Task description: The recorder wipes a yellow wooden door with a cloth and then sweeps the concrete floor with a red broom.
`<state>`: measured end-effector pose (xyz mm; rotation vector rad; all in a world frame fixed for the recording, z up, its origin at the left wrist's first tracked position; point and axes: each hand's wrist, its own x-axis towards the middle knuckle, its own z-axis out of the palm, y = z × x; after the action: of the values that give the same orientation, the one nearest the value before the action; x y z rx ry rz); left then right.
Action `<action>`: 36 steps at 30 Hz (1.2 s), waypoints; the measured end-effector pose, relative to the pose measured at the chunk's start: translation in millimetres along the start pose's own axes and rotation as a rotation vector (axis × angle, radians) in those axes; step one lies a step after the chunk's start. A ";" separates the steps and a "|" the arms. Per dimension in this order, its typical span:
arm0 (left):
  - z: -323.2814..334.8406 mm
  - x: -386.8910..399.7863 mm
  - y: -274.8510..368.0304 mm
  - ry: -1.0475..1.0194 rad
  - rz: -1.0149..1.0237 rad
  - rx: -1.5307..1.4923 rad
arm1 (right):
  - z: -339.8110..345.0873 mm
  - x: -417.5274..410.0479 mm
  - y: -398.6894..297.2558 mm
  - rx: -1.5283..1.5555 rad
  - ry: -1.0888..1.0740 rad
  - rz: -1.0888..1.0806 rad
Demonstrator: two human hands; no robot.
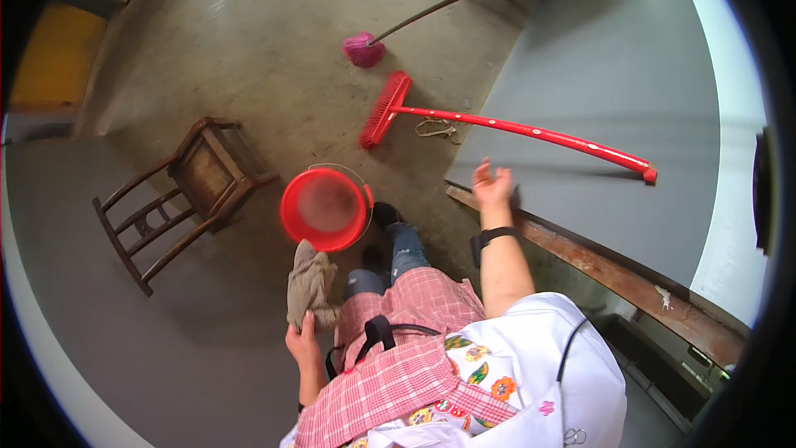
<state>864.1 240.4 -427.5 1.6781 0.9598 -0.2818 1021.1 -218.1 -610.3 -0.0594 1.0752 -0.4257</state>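
Note:
My left hand grips a crumpled grey-brown cloth, whose far end hangs close to the near rim of a red plastic bucket. Cloudy water fills part of the bucket, and its wire handle with a red grip rests against the right side. My right hand is empty, palm up with fingers apart and slightly curled. It is nearest to the end of a wooden beam and the red handle of a push broom, apart from the handle.
A wooden chair stands left of the bucket. The broom's red bristle head rests on the concrete floor. Beyond it is a mop with a magenta head and a metal pole. A loose strap lies under the broom handle.

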 end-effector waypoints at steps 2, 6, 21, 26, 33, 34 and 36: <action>1.8 15.3 11.7 -0.046 0.036 0.028 | 32.2 -15.9 -36.6 0.053 -0.062 -0.031; -10.8 63.7 50.9 -0.102 0.061 -0.044 | 65.0 -11.8 -54.5 0.016 -0.472 0.156; -102.5 248.7 81.7 -0.001 0.446 0.247 | 36.3 -178.4 26.7 -0.762 -0.430 0.694; -32.6 169.8 32.2 -0.439 0.386 0.132 | -79.8 -290.3 -2.6 -0.921 -0.443 0.513; 150.9 106.1 66.0 -1.116 0.560 0.375 | -142.9 -417.4 -60.3 -1.088 -0.365 0.191; 180.6 98.3 81.2 -1.132 0.560 0.439 | -146.9 -411.1 -65.4 -1.065 -0.314 0.228; 235.5 79.7 117.5 -1.163 0.589 0.518 | -150.9 -400.5 -66.6 -1.001 -0.221 0.243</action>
<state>1066.1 60.4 -476.4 1.7432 -0.5059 -1.0063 709.2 -109.2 -330.2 -0.8332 0.9707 0.3636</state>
